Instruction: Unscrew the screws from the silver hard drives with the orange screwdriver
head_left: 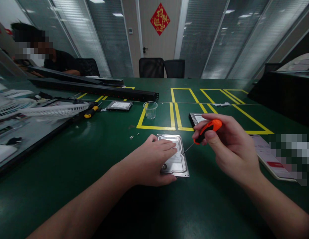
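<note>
On the green table in front of me lies a silver hard drive [178, 162], its lid facing up. My left hand [155, 156] spans it from the left, fingers across the lid and thumb along the near edge, gripping it against the table. A screwdriver [211, 128] with an orange and black handle is pinched in my right hand [231, 146]. Its thin shaft slants down to the left, and the tip meets the drive's right edge. Partly behind my right hand is a second hard drive [195, 117]. Several tiny screws [131, 137] lie left of the drive.
A clear plastic cup [150, 111] stands beyond the drive. Farther left are another hard drive [119, 106], a yellow and black screwdriver [92, 111], white fan parts [54, 109] and long black bars [99, 89]. A phone [276, 161] lies right. A person [62, 63] sits far left.
</note>
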Action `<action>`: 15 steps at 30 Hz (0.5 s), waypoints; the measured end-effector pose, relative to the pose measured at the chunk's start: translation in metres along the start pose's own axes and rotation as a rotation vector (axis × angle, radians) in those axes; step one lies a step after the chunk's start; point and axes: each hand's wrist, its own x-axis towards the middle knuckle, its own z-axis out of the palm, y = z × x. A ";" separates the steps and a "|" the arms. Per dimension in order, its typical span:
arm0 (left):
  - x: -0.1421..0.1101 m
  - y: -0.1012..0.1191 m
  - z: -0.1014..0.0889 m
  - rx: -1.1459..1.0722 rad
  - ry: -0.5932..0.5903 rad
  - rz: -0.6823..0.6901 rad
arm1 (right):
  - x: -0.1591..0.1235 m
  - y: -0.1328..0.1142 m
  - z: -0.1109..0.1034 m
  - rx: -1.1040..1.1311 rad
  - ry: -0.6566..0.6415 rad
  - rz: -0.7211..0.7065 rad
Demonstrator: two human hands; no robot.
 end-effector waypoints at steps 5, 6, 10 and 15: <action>0.000 0.000 -0.001 -0.005 -0.003 -0.002 | 0.001 0.000 0.001 0.002 -0.010 -0.008; 0.000 0.000 -0.001 -0.008 -0.002 -0.002 | 0.001 -0.001 0.001 0.005 -0.011 -0.008; 0.001 0.001 -0.003 -0.044 0.003 -0.008 | 0.004 -0.002 0.004 0.019 -0.013 -0.013; 0.015 0.007 -0.005 -0.123 0.112 -0.121 | 0.012 -0.002 0.007 -0.076 -0.056 -0.024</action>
